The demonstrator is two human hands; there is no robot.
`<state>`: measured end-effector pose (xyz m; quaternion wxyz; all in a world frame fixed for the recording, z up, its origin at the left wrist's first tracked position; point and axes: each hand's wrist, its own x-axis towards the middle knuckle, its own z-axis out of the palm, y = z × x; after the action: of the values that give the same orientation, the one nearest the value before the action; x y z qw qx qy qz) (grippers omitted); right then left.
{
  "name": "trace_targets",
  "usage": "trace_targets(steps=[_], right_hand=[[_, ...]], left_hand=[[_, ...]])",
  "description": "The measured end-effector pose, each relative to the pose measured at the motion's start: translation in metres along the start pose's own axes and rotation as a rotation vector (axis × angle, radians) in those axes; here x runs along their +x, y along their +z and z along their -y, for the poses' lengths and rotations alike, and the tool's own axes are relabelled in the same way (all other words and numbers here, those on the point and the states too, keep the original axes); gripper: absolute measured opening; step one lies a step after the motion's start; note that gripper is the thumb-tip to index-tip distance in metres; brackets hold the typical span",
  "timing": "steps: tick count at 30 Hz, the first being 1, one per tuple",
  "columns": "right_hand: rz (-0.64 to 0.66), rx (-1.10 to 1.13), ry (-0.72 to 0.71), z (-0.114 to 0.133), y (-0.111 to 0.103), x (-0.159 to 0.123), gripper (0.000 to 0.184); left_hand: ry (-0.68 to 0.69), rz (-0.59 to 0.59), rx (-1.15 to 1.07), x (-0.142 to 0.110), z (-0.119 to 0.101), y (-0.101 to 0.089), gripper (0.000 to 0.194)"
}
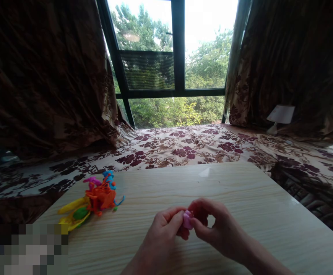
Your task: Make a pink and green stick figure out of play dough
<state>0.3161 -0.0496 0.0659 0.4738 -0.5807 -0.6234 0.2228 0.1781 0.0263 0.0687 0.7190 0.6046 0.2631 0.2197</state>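
A small lump of pink modelling clay [187, 219] is held between my two hands, above the front middle of the table. My left hand [166, 229] pinches it from the left with thumb and fingers. From the right, the thumb and forefinger of my right hand [216, 225] press on the same lump. Its underside is partly hidden by my left fingers. Off to the left on the table lies a cluster of shaped clay: an orange piece [101, 196], a blue piece [108, 179], a magenta piece [92, 182] and yellow pieces [74, 206] with a green lump [80, 213].
The pale wood-grain table [155, 187] reaches toward a ledge covered in flowered cloth [183, 149]. Beyond it is a window between dark curtains [48, 76]. A white lamp [281, 114] stands at the right. A blurred, pixelated patch covers the lower left corner.
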Motion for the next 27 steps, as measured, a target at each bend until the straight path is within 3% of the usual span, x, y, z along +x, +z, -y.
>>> trace_targets(steps=[3, 7, 12, 19, 27], right_hand=[[-0.049, 0.0, 0.002, -0.001, -0.003, 0.001, 0.008], [-0.026, 0.045, 0.017, 0.0, -0.007, 0.003, 0.008], [-0.03, 0.043, 0.038, -0.001, -0.004, 0.003, 0.005], [0.015, -0.04, 0.042, -0.011, 0.006, -0.002, 0.008], [-0.026, -0.192, -0.131, -0.005, 0.004, -0.002, 0.01]], left_hand=[[-0.023, 0.017, -0.05, -0.003, -0.008, 0.003, 0.025], [0.014, 0.001, 0.07, -0.003, -0.013, 0.004, 0.024], [0.096, -0.069, 0.148, 0.0, -0.003, 0.003, 0.024], [0.102, -0.164, 0.359, -0.005, 0.007, 0.007, 0.016], [0.127, -0.166, 0.19, -0.001, 0.004, 0.006, 0.011]])
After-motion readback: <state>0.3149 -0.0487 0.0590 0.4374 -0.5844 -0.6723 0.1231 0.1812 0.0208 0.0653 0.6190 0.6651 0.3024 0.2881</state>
